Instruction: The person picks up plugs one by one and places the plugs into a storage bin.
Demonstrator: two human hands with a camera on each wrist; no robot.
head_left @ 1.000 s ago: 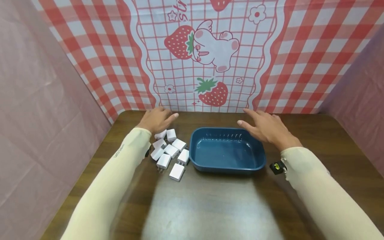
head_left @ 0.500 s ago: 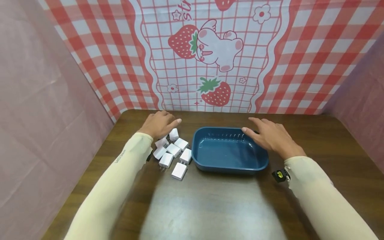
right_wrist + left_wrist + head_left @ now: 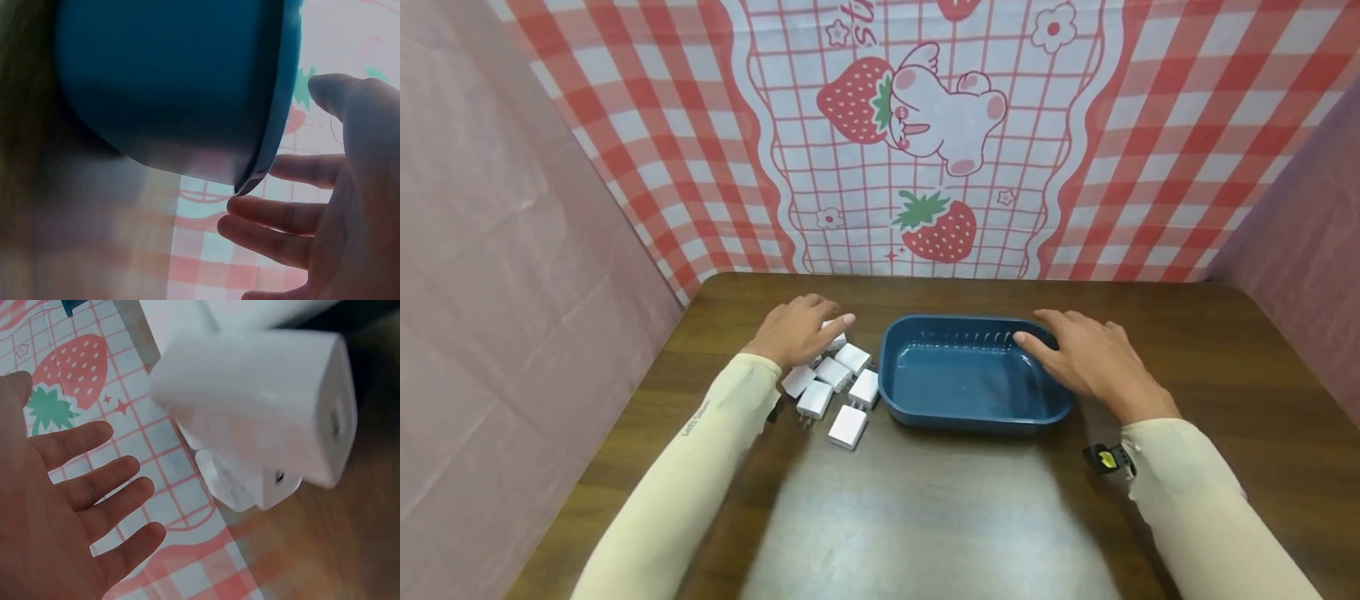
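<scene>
Several white plug-in chargers (image 3: 847, 427) lie in a loose cluster on the table, left of a dark blue plastic basin (image 3: 973, 418). Over the back of that cluster hovers my left hand (image 3: 796, 332), hiding some of the chargers. In the left wrist view its fingers (image 3: 119, 503) are spread and hold nothing, with a white charger (image 3: 250, 400) large in front of them. My right hand (image 3: 1093, 360) is at the basin's back right corner. Seen from the right wrist, its fingers (image 3: 281, 215) stretch out beside the rim of the basin (image 3: 278, 106), gripping nothing.
The brown wooden table (image 3: 925, 517) carries the basin and chargers. Behind it hangs a red-and-white checked cloth (image 3: 692, 150) with strawberries, and pink cloth (image 3: 497, 275) lines the sides. Each wrist wears a small black camera (image 3: 1105, 458).
My left hand has come nearer to me, over the back chargers. The right hand has moved nearer and slightly right, along the basin's right end. The chargers and basin stay in place.
</scene>
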